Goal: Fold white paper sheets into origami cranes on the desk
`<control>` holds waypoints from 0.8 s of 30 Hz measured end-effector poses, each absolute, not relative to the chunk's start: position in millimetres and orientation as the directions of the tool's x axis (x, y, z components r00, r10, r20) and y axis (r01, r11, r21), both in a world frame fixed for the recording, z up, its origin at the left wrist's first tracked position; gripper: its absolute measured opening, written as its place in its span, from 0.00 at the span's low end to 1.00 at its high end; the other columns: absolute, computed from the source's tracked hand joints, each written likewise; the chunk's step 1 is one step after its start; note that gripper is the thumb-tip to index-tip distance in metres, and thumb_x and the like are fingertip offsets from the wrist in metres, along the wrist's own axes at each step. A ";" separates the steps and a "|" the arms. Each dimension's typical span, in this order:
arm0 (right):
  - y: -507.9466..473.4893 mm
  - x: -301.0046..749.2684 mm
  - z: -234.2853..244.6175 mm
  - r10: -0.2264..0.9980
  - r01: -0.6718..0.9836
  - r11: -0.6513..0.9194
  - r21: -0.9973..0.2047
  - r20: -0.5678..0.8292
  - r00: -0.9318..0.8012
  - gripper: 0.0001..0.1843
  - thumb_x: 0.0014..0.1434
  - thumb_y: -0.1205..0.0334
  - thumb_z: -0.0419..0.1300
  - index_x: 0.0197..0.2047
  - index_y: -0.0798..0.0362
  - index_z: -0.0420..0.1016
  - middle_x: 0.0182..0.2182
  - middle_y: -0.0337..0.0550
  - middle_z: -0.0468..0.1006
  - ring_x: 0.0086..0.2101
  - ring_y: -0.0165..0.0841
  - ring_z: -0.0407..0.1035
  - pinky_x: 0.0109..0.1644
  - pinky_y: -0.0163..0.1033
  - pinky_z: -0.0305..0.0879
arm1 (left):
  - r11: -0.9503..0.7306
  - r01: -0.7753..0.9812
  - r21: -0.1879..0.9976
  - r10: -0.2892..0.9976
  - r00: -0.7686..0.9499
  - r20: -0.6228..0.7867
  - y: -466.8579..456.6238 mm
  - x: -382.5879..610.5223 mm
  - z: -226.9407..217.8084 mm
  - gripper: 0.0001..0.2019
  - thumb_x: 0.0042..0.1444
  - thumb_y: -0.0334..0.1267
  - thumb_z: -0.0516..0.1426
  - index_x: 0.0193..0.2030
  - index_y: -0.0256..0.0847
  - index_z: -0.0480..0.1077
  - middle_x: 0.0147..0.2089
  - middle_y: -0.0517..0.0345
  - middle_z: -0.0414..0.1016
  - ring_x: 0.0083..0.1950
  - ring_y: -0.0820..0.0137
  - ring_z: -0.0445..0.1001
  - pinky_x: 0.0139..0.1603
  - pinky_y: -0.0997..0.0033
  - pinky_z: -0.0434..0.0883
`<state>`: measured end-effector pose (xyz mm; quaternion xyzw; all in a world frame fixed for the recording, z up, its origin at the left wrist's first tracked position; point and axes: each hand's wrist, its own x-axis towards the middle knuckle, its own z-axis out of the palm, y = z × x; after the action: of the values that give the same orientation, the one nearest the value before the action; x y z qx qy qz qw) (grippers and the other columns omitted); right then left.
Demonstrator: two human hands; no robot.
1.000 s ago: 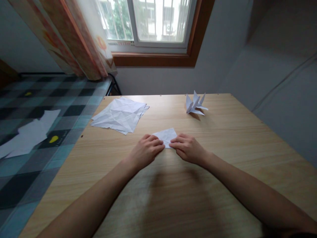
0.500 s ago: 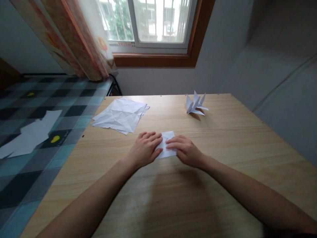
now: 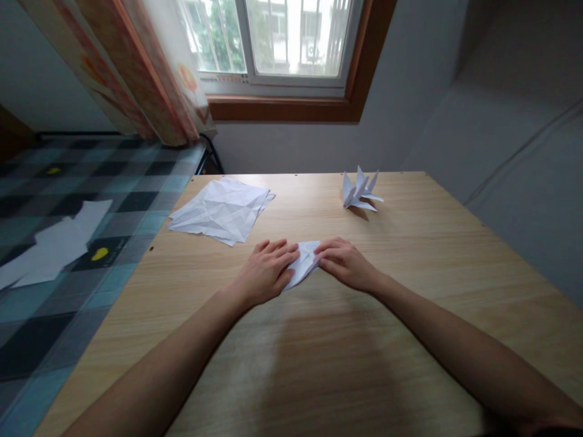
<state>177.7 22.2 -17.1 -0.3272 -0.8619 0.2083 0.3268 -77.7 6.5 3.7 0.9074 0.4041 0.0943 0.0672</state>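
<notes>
A small folded sheet of white paper (image 3: pixel 303 261) lies on the wooden table between my hands, its lower right side turned up into a slanted edge. My left hand (image 3: pixel 268 270) rests flat on the paper's left part, fingers stretched out and covering that end. At the right corner, my right hand (image 3: pixel 344 261) pinches the lifted flap between thumb and fingers. The underside of the paper is hidden.
Creased white sheets (image 3: pixel 223 209) lie stacked at the table's back left. Folded paper cranes (image 3: pixel 361 191) stand at the back right. More white sheets (image 3: pixel 59 243) lie on a checked bedspread (image 3: pixel 40 334) left of the table (image 3: pixel 432 261).
My right hand has moved slightly up and taken hold of the paper's lower right corner, folding it over toward the upper right. My left hand stays nearly in place.
</notes>
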 end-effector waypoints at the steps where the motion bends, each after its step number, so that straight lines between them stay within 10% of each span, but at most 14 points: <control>1: 21.2 174.6 -16.2 0.729 0.461 0.673 -0.578 0.415 -0.544 0.08 0.65 0.63 0.58 0.36 0.50 0.79 0.40 0.45 0.81 0.43 0.38 0.72 0.52 0.47 0.65 | -0.663 0.722 0.198 0.747 0.656 0.111 6.7 -77.4 3.7 0.20 0.66 0.41 0.48 0.62 0.44 0.68 0.68 0.54 0.66 0.69 0.53 0.62 0.66 0.43 0.57; 10: 13.3 164.3 -13.2 0.810 0.605 0.587 -0.538 0.385 -0.443 0.03 0.58 0.65 0.63 0.32 0.52 0.73 0.37 0.45 0.77 0.41 0.39 0.68 0.49 0.47 0.63 | -0.657 0.716 0.236 0.751 0.651 0.112 5.9 -75.6 6.5 0.24 0.64 0.53 0.51 0.61 0.44 0.69 0.67 0.50 0.67 0.68 0.51 0.62 0.67 0.43 0.56; 18: 16.6 168.6 -14.3 0.806 0.625 0.592 -0.509 0.371 -0.461 0.09 0.60 0.62 0.63 0.29 0.52 0.71 0.36 0.45 0.77 0.40 0.40 0.69 0.48 0.48 0.65 | -0.664 0.720 0.201 0.747 0.653 0.129 4.7 -76.1 3.8 0.21 0.63 0.44 0.52 0.61 0.43 0.68 0.68 0.52 0.66 0.69 0.53 0.62 0.67 0.43 0.57; 24: 10.5 165.3 -15.4 0.689 0.676 0.695 -0.244 0.495 -0.530 0.14 0.62 0.67 0.59 0.51 0.54 0.74 0.52 0.54 0.76 0.52 0.45 0.69 0.55 0.53 0.67 | -0.675 0.719 0.165 0.738 0.662 0.132 3.8 -74.7 4.7 0.21 0.64 0.45 0.51 0.61 0.42 0.68 0.68 0.51 0.66 0.68 0.51 0.62 0.66 0.43 0.57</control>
<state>165.3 10.5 -15.4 -0.3904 -0.8745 0.0110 0.2877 -74.7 3.8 4.7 0.9103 0.4001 0.0944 0.0493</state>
